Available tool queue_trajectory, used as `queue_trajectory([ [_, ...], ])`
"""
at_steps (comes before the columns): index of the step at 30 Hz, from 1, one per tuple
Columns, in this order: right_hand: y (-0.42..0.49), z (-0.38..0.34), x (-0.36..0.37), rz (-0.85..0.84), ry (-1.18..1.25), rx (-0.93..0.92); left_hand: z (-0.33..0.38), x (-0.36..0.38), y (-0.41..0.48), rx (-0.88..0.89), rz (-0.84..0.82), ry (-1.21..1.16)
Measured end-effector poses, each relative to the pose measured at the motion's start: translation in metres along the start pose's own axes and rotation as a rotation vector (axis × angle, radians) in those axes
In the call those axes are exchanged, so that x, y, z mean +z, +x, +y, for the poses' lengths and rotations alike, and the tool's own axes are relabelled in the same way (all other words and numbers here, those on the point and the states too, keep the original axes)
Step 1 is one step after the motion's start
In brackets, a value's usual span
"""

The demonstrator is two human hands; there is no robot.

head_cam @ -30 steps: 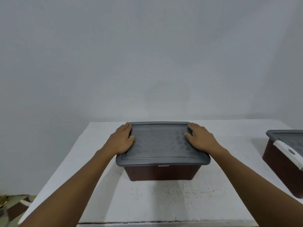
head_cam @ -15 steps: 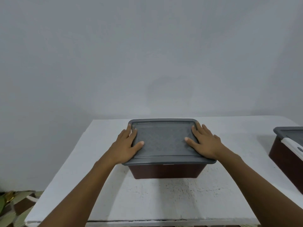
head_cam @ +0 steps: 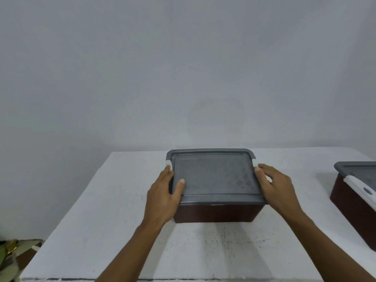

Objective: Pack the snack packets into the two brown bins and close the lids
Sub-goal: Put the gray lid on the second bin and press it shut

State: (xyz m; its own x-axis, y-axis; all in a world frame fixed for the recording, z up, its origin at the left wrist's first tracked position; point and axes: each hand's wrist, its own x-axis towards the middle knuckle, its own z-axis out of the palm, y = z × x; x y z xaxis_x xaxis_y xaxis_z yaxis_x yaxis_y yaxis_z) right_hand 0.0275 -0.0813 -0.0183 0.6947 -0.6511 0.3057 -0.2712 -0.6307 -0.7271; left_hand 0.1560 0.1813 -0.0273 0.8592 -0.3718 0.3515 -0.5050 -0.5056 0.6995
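Watching the head view, I see the left hand [head_cam: 162, 198] and right hand [head_cam: 276, 186] clamped on the short edges of the grey diamond-embossed rectangular plastic lid [head_cam: 215, 176]. It sits on the glossy brown plastic bin [head_cam: 217, 212], midway on the scuffed white table [head_cam: 114, 200]. A second lidded brown bin [head_cam: 354, 212] stands far right.

Matt grey plastic lid [head_cam: 213, 176], diamond-textured; smooth brown plastic bin [head_cam: 219, 213]; rough, scuffed white table [head_cam: 122, 220]; smooth white plastic latch [head_cam: 356, 186].

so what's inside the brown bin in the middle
The grey lid covers the brown bin, left hand and right hand at its side edges. Anything inside is hidden.
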Motion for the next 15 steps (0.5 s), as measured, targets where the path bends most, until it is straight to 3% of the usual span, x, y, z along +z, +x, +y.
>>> queue_trajectory([
  [5,0.001,0.026,-0.021,-0.139,0.151,0.067,0.018,0.028,0.014,0.024,-0.081,0.036],
  [8,0.004,0.032,-0.018,-0.092,0.191,0.059,0.021,0.033,0.019,-0.075,-0.118,-0.13],
  [11,0.008,0.034,-0.011,0.001,0.189,0.018,0.023,0.037,0.02,-0.149,0.037,-0.308],
  [15,0.026,0.035,-0.007,-0.003,0.231,-0.001,0.023,0.048,0.025,-0.074,0.192,-0.264],
])
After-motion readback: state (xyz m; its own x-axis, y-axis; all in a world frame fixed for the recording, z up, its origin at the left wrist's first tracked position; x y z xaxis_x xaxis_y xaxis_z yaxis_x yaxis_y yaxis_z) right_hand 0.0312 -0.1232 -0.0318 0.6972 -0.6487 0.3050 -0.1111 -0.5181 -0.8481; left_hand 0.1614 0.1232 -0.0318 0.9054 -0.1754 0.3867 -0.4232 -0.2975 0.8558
